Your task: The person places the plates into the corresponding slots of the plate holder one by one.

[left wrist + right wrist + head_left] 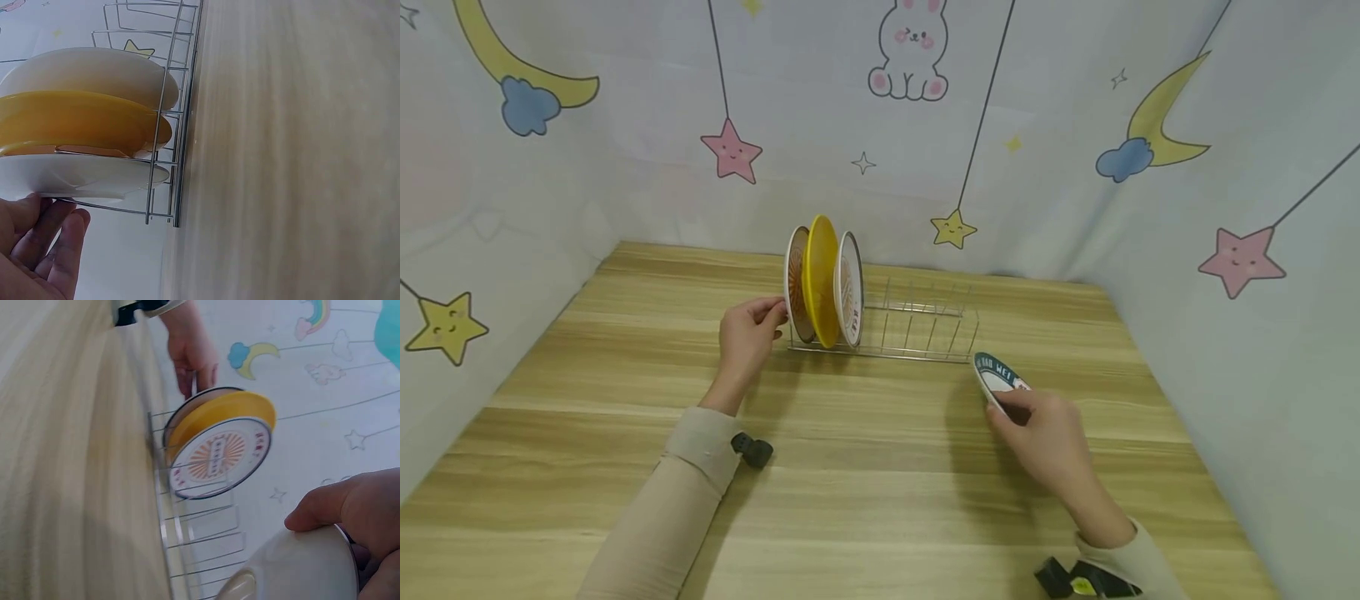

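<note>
A wire dish rack (917,358) stands on the wooden table, with three plates upright in its left part. A white patterned plate (797,283) is leftmost, a yellow plate (822,283) is in the middle, and another white patterned plate (850,287) faces right. My left hand (750,333) pinches the rack's left end wire, its fingers close beside the leftmost plate; the left wrist view shows the fingertips (62,215) at that wire. Off the rack's right end, my right hand (1045,433) grips a white plate with a green lettered rim (996,371), thumb on its pale underside (306,562).
Bare wire slots (206,540) fill the rack's right part. Behind and at both sides of the wooden table (850,500) hangs a white cloth (820,108) printed with stars, moons and a rabbit. A small dark camera (752,450) sits on the left wrist.
</note>
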`<state>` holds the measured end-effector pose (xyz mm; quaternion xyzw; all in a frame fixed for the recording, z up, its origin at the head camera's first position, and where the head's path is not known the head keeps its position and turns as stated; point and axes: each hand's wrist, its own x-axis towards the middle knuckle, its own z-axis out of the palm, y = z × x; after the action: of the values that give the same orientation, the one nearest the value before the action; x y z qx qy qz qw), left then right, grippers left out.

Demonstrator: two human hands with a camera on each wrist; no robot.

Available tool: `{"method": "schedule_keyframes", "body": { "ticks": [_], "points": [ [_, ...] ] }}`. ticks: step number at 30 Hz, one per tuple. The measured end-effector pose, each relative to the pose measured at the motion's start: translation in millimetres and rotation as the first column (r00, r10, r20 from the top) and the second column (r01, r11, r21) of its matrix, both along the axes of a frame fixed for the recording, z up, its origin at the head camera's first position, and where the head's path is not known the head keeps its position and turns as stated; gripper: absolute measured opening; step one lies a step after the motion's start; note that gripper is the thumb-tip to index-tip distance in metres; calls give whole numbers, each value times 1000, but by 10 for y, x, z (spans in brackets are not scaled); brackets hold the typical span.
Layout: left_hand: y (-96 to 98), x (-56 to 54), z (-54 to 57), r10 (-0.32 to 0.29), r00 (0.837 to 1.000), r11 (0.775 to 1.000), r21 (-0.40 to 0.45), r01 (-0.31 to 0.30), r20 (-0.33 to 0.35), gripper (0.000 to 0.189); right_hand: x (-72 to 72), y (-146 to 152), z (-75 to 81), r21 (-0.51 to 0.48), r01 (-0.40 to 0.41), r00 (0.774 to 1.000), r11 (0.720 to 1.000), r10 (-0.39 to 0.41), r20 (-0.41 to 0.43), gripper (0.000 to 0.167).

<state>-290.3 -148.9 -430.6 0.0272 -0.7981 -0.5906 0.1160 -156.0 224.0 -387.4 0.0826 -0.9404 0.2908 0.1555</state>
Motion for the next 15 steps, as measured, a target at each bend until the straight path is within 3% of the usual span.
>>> {"method": "schedule_keyframes", "body": {
  "ticks": [8, 15],
  "points": [
    [-5, 6, 1, -2, 1000, 1000, 10, 2, -7, 27, 59, 30, 259, -97, -23, 982, 995, 4, -189, 8],
    [-6, 4, -2, -7, 1000, 1000, 14, 7, -10, 27, 57, 1, 371, -254, -16, 971, 967, -46, -235, 7]
  ]
}}
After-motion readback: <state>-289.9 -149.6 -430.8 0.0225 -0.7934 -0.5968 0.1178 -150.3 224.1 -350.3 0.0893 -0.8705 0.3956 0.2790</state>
